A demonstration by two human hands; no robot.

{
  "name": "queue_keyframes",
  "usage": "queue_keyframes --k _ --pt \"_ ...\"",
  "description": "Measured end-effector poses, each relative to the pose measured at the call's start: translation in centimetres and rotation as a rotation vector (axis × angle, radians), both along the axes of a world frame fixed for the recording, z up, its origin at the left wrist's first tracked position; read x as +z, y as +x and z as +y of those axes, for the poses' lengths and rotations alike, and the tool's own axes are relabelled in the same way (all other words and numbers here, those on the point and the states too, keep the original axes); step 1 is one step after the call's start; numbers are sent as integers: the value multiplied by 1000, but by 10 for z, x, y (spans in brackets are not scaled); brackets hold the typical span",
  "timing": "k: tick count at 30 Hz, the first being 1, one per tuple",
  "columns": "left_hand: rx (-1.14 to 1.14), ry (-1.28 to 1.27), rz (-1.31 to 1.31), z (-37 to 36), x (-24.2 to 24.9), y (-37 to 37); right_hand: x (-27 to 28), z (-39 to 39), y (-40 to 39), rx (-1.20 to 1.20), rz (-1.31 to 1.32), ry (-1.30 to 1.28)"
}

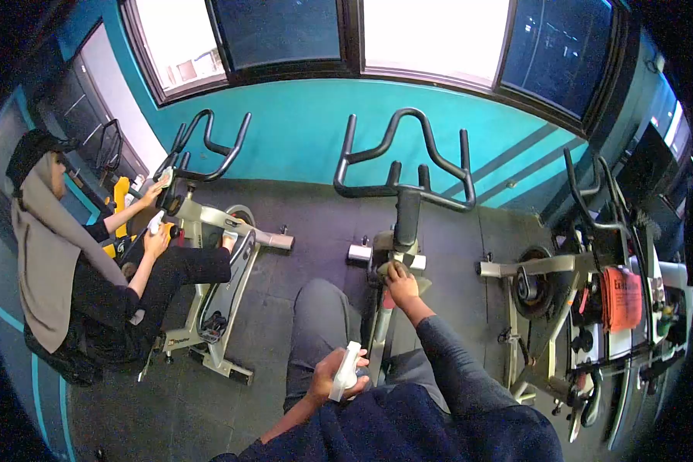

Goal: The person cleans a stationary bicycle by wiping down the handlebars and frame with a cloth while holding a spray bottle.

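My left hand [333, 375] is closed around a white spray bottle [348, 369], held low in front of my body near my left thigh. My right hand [402, 283] reaches forward to the exercise bike [406, 219] in front of me. Its fingers press a small olive-brown cloth [383, 269] against the frame below the handlebar stem; most of the cloth is hidden under them. Black handlebars [408, 115] rise beyond that hand. A reddish part of the frame [388, 299] shows just below it.
On the left, a person [77, 262] sits at another exercise bike [223, 292], holding a white bottle [156, 222] and a light cloth [165, 177]. To the right stands a third bike [539, 269], with an orange printed cloth [621, 299] hanging beside it. A teal wall [300, 135] with windows lies ahead.
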State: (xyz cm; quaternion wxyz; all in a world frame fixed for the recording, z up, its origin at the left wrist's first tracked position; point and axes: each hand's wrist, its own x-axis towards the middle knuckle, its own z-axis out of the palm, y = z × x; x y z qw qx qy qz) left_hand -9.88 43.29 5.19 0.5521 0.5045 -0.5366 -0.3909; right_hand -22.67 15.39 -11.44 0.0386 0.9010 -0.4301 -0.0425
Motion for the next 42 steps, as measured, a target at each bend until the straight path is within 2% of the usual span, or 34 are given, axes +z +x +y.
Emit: queue_keyframes --k 2,5,6,7,9,15,17,19,21,23,24,25,27,28,34,37,38,40,42 --pt "-36 47 -19 -1 4 1 -6 8 -8 55 19 -43" --pt "-69 54 -56 -3 6 1 -17 16 -19 123 -87 -153" --pt "-70 27 -62 -4 6 1 -14 18 -19 93 -239 -212" --pt "-76 23 -61 -4 1 1 -10 20 -23 88 -237 -216" --pt "-64 -66 -111 -6 -10 1 2 23 -34 85 -33 -64" --pt "-63 -21 -72 -6 -10 5 6 8 -5 -91 -77 11" --pt "-63 -20 -64 -6 -10 7 7 4 6 -110 -68 35" --pt "-89 -14 -58 -8 -11 10 -5 -2 11 -10 17 -60" --pt "-102 27 -200 -7 -17 15 -18 2 15 -21 75 -101" --pt "-109 -28 -270 -12 -8 16 -11 11 9 -49 -31 -23" --pt "-107 -77 -303 -14 -5 16 -16 14 3 -46 -181 -86" --pt "-94 -124 -337 -14 -3 18 -19 15 -3 -45 -183 -82" --pt "-84 -147 -413 -15 -5 22 -6 20 -8 -52 -4 -83" --pt "-100 -158 -393 -15 -5 22 2 19 -9 -104 -66 42" --pt "-133 -103 -257 -18 -14 19 17 7 -3 -344 -249 235" --pt "-143 -145 -311 -26 -8 13 -1 -8 6 -281 -115 149" --pt "-151 -178 -348 -29 -3 11 -12 -14 7 -290 -118 148" --pt "-161 -200 -381 -31 3 4 -26 -13 6 -45 -149 31" --pt "-200 -176 -389 -34 4 1 -31 -6 2 -49 -220 -8"
